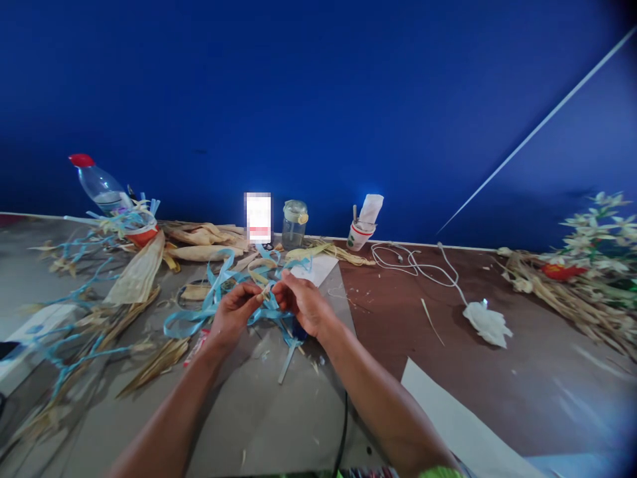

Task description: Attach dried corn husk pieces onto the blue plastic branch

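My left hand (235,312) pinches a small pale piece of dried husk (265,292) between thumb and fingertips, above the middle of the table. Close against it, my right hand (304,304) has its fingers curled in, touching or nearly touching the same piece; what lies inside those fingers is hidden. Loops of light blue ribbon (186,325) spread around and beneath both hands. Behind the left hand are more dried husks (209,253). A sheet of white paper (323,267) lies past the right hand.
At the left stand a red-capped bottle (102,186) and a red cup (142,236) holding blue-stemmed pieces. A glowing screen (258,219), a lidded jar (294,226) and a white cup (359,236) line the blue wall. A white cable (423,265) and crumpled tissue (486,324) lie right.
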`<state>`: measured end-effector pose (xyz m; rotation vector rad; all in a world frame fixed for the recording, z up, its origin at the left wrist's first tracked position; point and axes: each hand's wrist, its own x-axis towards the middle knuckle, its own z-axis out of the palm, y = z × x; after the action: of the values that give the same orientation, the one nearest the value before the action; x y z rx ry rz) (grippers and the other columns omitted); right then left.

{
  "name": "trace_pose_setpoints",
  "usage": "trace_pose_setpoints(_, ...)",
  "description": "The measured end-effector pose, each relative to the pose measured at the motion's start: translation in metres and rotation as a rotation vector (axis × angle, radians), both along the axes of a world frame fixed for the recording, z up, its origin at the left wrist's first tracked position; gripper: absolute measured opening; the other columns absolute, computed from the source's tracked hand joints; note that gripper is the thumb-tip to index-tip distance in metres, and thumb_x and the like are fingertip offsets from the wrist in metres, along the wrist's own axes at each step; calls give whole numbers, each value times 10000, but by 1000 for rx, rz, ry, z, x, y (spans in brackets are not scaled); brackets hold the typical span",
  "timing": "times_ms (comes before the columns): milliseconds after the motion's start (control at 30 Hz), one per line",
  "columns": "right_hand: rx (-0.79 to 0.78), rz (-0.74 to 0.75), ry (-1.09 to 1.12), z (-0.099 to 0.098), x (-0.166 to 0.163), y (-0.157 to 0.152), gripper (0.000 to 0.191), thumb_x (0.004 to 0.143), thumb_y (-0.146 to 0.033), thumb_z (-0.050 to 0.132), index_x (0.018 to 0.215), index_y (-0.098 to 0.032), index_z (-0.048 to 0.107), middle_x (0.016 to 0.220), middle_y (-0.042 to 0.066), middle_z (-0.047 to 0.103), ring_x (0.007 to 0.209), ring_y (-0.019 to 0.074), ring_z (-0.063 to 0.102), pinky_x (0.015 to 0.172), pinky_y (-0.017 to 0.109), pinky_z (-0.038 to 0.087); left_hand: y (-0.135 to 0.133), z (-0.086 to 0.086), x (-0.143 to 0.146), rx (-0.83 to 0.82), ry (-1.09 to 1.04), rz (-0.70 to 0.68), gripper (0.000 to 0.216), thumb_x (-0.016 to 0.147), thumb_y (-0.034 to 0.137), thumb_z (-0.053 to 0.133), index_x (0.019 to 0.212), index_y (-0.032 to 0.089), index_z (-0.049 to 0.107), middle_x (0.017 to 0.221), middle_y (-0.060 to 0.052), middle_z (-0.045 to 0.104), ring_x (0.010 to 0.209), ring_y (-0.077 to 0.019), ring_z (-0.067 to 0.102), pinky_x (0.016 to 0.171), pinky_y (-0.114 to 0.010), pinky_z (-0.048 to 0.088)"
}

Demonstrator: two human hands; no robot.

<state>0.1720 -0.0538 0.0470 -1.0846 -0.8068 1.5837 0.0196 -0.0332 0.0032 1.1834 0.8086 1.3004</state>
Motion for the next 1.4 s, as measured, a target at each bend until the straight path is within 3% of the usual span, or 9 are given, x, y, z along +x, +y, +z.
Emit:
trace_pose_setpoints(167, 100, -15, -109, 2, -3, -2, 321, 605, -444, 744, 619, -146, 627, 532, -38, 519, 504, 67, 425, 521, 219, 328, 0, 2, 0, -8, 7, -26, 167, 644, 289, 786, 681, 186, 660, 690, 7, 579, 642, -114, 497, 604, -234, 402)
trace_pose_setpoints(433, 241, -87, -285, -6, -4, -2, 218, 694, -368, 643, 621, -165, 608, 524, -40, 507, 504, 81, 407, 509, 230, 311, -2, 5, 2, 15, 47, -42, 163, 648, 290, 777, 673, 175, 664, 697, -6, 589, 665, -125, 515, 636, -241, 412)
trace_pose_setpoints(700, 195, -58, -164, -21, -13, 2, 257, 673, -407, 652, 584, -183, 563, 486, -55, 436, 478, 80, 338, 488, 227, 260, -4, 13, 4, 84, 111, -37, 155, 618, 287, 791, 657, 183, 682, 664, -17, 609, 649, -139, 532, 628, -252, 428)
trace_pose_setpoints(1033, 95, -38, 35, -14, -11, 2, 238, 618, -374, 690, 600, -165, 577, 533, -42, 489, 512, 74, 385, 520, 228, 293, 0, -3, -1, -50, 3, -137, 169, 678, 309, 763, 773, 194, 683, 764, -24, 635, 737, -153, 572, 712, -268, 450)
trace_pose_setpoints(1400, 151, -74, 12, -14, -7, 3, 241, 638, -381, 682, 582, -175, 569, 519, -36, 506, 518, 85, 397, 527, 229, 308, -1, -2, 2, -118, -26, -137, 288, 727, 413, 707, 917, 199, 671, 726, -21, 618, 718, -150, 565, 725, -283, 450)
